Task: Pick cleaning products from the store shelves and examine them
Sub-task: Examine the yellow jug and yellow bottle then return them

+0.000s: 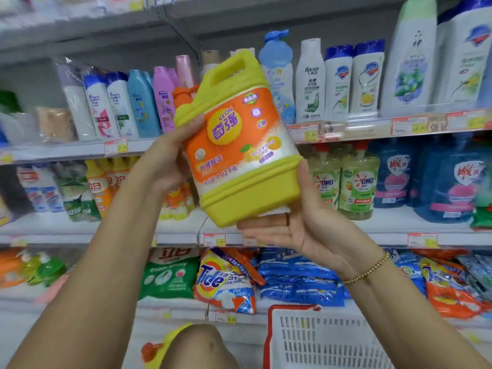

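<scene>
Store shelves [394, 227] fill the view behind the yellow detergent jug [234, 155], raised and tilted, label facing the eyes for reading. The left hand [166, 161] grips its upper side, fingers seemingly curled behind; the right hand [303, 227], fingers straight, props its base

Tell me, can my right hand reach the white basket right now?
Probably not yet. The right hand lies flat under the yellow jug, propping it with the left hand. Nothing lies between that arm and the white basket below, though.
</scene>
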The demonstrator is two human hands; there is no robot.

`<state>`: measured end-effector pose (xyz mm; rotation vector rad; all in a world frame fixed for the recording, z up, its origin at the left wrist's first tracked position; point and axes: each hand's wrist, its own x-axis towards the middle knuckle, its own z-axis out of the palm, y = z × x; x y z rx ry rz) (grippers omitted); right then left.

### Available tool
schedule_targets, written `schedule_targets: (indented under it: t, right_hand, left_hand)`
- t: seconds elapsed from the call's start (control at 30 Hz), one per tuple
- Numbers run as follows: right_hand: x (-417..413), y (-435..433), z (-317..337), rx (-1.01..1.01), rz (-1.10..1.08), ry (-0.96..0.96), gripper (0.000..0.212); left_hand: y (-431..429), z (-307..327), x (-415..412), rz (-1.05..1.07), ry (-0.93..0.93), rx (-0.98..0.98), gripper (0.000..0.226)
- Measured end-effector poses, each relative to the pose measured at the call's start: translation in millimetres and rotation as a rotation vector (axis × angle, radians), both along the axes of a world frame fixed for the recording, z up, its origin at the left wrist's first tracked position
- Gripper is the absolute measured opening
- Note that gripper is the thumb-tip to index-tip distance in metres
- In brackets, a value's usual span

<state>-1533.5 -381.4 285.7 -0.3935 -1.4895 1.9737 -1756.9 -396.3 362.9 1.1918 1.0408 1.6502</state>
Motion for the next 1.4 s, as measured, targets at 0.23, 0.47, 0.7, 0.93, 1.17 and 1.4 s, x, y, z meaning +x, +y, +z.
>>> schedule_targets:
  t: [0.23, 0.47, 0.7, 0.93, 1.17, 1.4]
  right_hand:
    - [-12, 0, 43, 0.261, -0.102, -0.328, 0.096]
    - [-39, 24, 27, 0.253, -0.108, -0.426, 0.076]
    - [-77, 65, -28, 0.295, -0.110, -0.494, 0.053]
    - [-130, 95, -85, 0.519, 0.002, -0.563, 0.036]
    - [-182, 110, -184, 0.500, 0.304, -0.708, 0.034]
    - [-219, 98, -287, 0.906, 0.536, -0.850, 0.026]
  left_hand:
    - [-18, 20, -12, 0.122, -0.079, -0.255, 0.034]
    - [-32, 7, -41, 0.191, -0.048, -0.228, 0.042]
    - [-44, -54, -69, 0.448, 0.303, -0.117, 0.060]
    - [-71, -180, -102, 0.516, 0.354, -0.172, 0.081]
    - [-103, -307, -127, 0.466, 0.507, -0.433, 0.081]
    - [-121, -422, -130, 0.396, 0.445, -0.612, 0.081]
